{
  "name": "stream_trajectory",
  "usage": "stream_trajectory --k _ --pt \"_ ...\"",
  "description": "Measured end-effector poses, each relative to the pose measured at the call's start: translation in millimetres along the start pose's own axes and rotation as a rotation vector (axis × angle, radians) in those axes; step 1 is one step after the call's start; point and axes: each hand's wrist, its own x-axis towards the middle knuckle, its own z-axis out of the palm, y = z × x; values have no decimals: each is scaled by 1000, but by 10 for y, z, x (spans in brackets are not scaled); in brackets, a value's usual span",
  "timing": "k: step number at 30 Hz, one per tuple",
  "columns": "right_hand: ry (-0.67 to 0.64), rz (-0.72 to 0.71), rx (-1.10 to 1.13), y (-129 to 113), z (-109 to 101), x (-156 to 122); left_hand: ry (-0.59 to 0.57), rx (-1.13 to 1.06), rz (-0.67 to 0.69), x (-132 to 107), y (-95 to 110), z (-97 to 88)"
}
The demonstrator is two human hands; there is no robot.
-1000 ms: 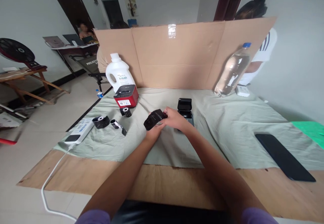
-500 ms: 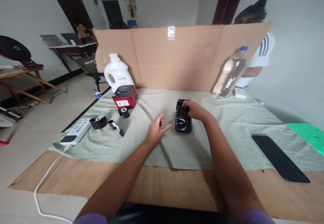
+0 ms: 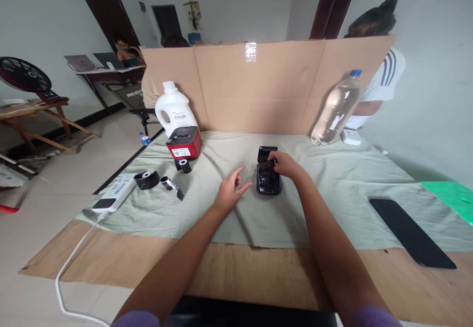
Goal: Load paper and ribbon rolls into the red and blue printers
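Note:
A small black label printer with its lid up stands mid-table on the grey-green cloth. My right hand rests on its upper right side, fingers curled over the black cartridge seated in it. My left hand hovers just left of the printer with fingers loosely spread and nothing in it. Left of that lie a black tape roll, a small spool with a strip and another small roll.
A red-and-black printer and white jug stand back left, a clear water bottle back right against a cardboard screen. A white power strip lies at the left edge, a black phone right. A person sits behind the screen.
A second ago both hands held the black cartridge above the cloth. The right hand carried it into the printer and stays on it; the left hand let go and opened.

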Motion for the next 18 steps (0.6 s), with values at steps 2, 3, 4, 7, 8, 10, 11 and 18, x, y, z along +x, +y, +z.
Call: stream_trajectory --k 2,3,4,7,8,10,11,18 --pt "7 20 43 28 -4 -1 -4 1 -1 -2 2 1" --pt "11 35 59 43 -3 -1 -3 0 0 -3 5 2" --pt "13 49 69 58 1 -1 -1 -3 0 -4 7 3" --pt "16 66 77 93 38 2 -2 -9 -8 -5 18 0" --pt "14 68 68 97 57 2 -5 -9 -12 -5 21 -1" --pt "11 65 28 93 98 -2 -13 -10 -16 -4 25 -6" --pt "9 64 6 84 116 -5 -16 -10 -15 -3 25 -7" --pt "-32 90 61 4 24 -41 -25 6 -8 8 8 5"
